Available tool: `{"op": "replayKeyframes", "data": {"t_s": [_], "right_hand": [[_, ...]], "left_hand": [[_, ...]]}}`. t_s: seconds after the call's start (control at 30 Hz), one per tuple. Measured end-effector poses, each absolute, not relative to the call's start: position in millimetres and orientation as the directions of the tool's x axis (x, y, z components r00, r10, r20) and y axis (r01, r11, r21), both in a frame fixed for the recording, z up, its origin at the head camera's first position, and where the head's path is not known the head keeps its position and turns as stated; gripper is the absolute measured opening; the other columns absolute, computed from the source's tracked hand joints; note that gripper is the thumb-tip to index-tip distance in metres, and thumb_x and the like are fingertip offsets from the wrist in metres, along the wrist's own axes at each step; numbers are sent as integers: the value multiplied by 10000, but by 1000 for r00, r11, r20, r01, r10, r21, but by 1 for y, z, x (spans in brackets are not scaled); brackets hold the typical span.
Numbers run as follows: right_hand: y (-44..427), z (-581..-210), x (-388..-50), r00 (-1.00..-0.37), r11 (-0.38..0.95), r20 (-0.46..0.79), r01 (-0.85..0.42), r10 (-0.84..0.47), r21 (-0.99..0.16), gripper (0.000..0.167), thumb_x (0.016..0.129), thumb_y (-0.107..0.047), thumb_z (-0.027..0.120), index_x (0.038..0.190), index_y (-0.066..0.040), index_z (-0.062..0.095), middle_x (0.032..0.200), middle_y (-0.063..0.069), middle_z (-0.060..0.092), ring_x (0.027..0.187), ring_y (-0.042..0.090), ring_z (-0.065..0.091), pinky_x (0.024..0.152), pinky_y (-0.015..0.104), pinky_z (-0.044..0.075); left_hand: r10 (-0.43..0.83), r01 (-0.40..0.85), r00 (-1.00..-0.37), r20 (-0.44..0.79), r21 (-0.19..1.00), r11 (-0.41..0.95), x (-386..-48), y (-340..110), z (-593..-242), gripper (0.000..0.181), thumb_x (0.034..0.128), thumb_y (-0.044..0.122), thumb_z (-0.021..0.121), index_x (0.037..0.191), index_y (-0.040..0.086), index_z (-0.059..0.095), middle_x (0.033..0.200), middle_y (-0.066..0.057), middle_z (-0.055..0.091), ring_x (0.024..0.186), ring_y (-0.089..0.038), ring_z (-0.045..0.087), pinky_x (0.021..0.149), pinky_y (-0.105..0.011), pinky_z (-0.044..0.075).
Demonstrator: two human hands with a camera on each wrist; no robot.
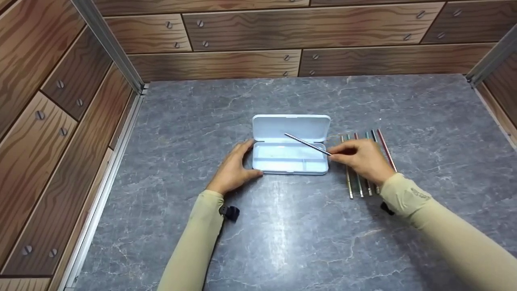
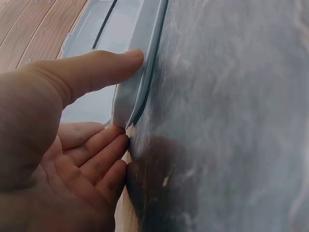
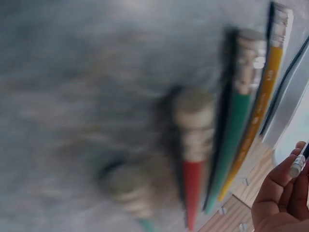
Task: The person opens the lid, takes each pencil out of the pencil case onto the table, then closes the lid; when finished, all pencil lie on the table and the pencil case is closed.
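Observation:
A pale blue pencil case lies with its lid raised at the back. My left hand holds the case's left end, thumb at the front corner and fingertips against the end wall. In the left wrist view the thumb lies along the front side. Over the case's right part, my right hand pinches a dark pencil near its eraser end, the other end slanting up to the left. That eraser shows in the right wrist view. The case's compartments hold no pencils.
Several pencils lie side by side right of the case, partly under my right hand: yellow, green, red and others. The grey marbled table meets wood-patterned walls at the back and sides.

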State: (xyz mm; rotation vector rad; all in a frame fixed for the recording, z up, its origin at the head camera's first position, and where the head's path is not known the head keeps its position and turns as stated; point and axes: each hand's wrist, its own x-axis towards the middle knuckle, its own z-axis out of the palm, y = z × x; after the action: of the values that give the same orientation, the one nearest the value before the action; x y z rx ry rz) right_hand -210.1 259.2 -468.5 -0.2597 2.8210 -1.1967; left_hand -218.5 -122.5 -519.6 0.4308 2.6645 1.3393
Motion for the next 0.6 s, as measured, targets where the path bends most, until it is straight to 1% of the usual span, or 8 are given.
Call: {"op": "replayKeyframes", "data": {"t_s": [0.07, 0.13, 0.33, 0.43, 0.5, 0.57, 0.6], "right_hand": [[267, -469, -207, -987, 684, 1, -114, -163, -720, 230, 962, -193, 901, 1166, -88, 885, 1174, 161, 859, 926, -35, 683, 806, 87, 532], [274, -469, -203, -989, 686, -6, -99, -149, -721, 244, 967, -206, 897, 1178, -84, 880, 1186, 167, 855, 911, -62, 670, 798, 84, 532], [296, -467, -191, -994, 683, -16, -62, -107, -728, 266, 964, -231, 904, 1186, -86, 877, 1175, 175, 854, 879, -48, 681, 760, 116, 555], [308, -469, -184, -996, 691, -16, -50, -89, -721, 272, 964, -237, 905, 1184, -81, 875, 1167, 179, 853, 864, -51, 679, 742, 128, 564], [315, -471, -180, -996, 698, -10, -51, -83, -714, 273, 966, -229, 902, 1187, -72, 871, 1158, 186, 851, 855, -53, 672, 732, 129, 564], [322, -473, -175, -997, 699, -11, -44, -74, -714, 288, 967, -233, 903, 1198, -66, 868, 1160, 188, 850, 848, -61, 666, 720, 130, 562], [326, -474, -173, -998, 700, -13, -38, -68, -713, 288, 968, -236, 901, 1200, -69, 868, 1155, 181, 852, 843, -58, 668, 712, 138, 566]], "left_hand": [[306, 159, -952, -25, 812, 562, -216, -121, -513, 992, 899, 171, 947, 1733, 92, 416, 1721, -189, 503, 1635, -396, 444, 1379, -565, 351], [305, 151, -952, -36, 810, 566, -216, -121, -511, 994, 905, 167, 944, 1739, 96, 407, 1715, -180, 509, 1635, -380, 448, 1380, -549, 355], [309, 164, -951, -22, 809, 564, -218, -120, -514, 989, 903, 181, 946, 1735, 101, 417, 1683, -160, 542, 1618, -364, 472, 1375, -539, 365], [311, 187, -951, 0, 798, 573, -225, -122, -528, 1010, 886, 218, 962, 1736, 129, 424, 1672, -143, 554, 1605, -350, 489, 1365, -527, 384], [313, 185, -950, -4, 800, 570, -225, -123, -528, 1014, 888, 217, 961, 1740, 135, 418, 1682, -150, 545, 1611, -359, 481, 1370, -532, 377], [315, 204, -949, 15, 790, 579, -227, -124, -535, 1001, 890, 227, 960, 1734, 137, 429, 1671, -159, 553, 1594, -366, 497, 1354, -527, 400], [316, 201, -949, 12, 795, 573, -225, -123, -531, 989, 897, 212, 953, 1732, 124, 429, 1671, -172, 550, 1596, -379, 493, 1358, -537, 391]]}}
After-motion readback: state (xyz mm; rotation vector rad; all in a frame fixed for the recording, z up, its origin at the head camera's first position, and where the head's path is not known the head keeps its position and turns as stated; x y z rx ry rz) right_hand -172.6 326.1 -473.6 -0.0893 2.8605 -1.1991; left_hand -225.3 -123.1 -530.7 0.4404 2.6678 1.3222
